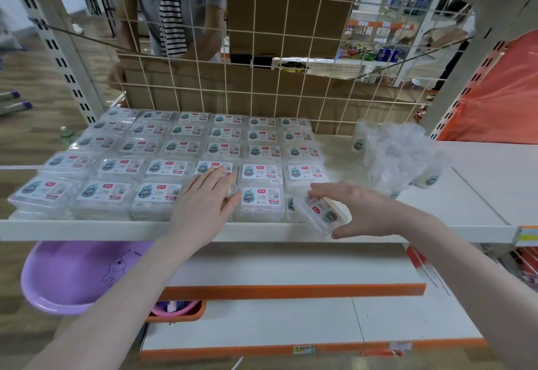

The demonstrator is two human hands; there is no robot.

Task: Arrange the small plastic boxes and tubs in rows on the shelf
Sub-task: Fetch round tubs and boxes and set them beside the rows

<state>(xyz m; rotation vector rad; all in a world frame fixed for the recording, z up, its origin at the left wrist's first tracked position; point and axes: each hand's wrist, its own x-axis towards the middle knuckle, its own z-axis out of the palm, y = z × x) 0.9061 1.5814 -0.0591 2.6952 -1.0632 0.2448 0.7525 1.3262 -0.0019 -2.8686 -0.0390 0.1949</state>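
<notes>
- bare left hand (203,198), no ring, no glove
- bare right hand (361,209), likewise
- forearms bare, no sleeves, no watch

Shelf (454,195): left and centre packed with rows of boxes (163,148); bare surface between these and the tubs (401,154) at right; wire grid (262,49) closes the back; front edge open

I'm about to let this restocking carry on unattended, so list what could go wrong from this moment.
1. The box that the right hand grips is tilted over the shelf's front edge; a slip would likely drop it.
2. The left hand lies flat on the front-row boxes; a push could skew the rows.
3. The tubs in loose plastic wrap at right could topple if bumped.
</notes>
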